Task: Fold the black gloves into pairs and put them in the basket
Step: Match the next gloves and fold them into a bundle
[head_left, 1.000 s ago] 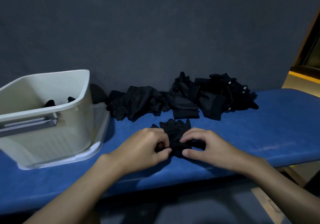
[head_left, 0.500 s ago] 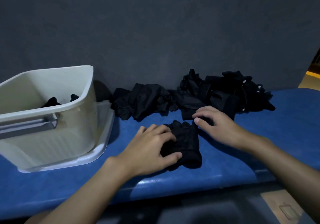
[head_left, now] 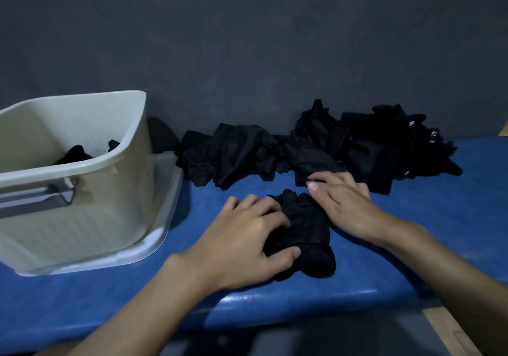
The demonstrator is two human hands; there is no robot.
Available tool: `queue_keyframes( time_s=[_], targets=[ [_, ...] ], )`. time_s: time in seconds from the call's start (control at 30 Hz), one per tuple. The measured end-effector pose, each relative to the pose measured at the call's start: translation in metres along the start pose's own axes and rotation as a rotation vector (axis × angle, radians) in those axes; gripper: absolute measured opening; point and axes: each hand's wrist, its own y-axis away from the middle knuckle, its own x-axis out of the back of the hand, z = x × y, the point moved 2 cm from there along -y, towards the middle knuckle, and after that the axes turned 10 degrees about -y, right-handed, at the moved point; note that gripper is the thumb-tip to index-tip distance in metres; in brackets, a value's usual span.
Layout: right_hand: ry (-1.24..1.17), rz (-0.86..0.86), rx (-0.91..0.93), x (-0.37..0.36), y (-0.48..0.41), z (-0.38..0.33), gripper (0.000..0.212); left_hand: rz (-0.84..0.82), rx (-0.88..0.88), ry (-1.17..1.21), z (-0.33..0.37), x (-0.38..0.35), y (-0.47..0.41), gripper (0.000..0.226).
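Your left hand point(head_left: 247, 240) has the glove bundle point(head_left: 310, 234): fingers curled over its left side, thumb tucked against its near edge, a proper grip. Your right hand point(head_left: 341, 204) lies flat just beside it. Its fingers are straight and reach toward the pile point(head_left: 316, 149), the tips touching the pile's nearest glove, and it holds nothing.

The bundle sits on the blue bench point(head_left: 439, 218), near the front edge and between your hands, with the loose pile behind it against the wall. Its long axis runs away from you. The glove fingertips point toward the pile and the wall, and the rounded cuff end faces you, angled a little to your right.

By the look of it the fold is done and this pair is ready to go. The next move is a lift and a carry to your left, over the rim of the basket point(head_left: 82, 218), which stands on its white tray point(head_left: 165, 218) well to the left with stowed gloves point(head_left: 75, 153) already inside. Keep the grip firm so the fold doesn't spring open on the way. Your right hand looks well placed to draw the next glove from the pile.
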Motion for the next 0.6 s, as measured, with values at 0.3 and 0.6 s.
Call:
queue_keyframes(
  time_s=[0.3, 0.6],
  targets=[
    [-0.446, 0.254, 0.090, 0.025, 0.017, -0.018, 0.034, 0.010, 0.005, 0.002, -0.001, 0.006, 0.003, 0.064],
    [-0.805, 0.368, 0.144, 0.045, 0.039, -0.037, 0.020, 0.340, 0.220, 0.392, -0.013, 0.017, -0.023, 0.046]
  ],
)
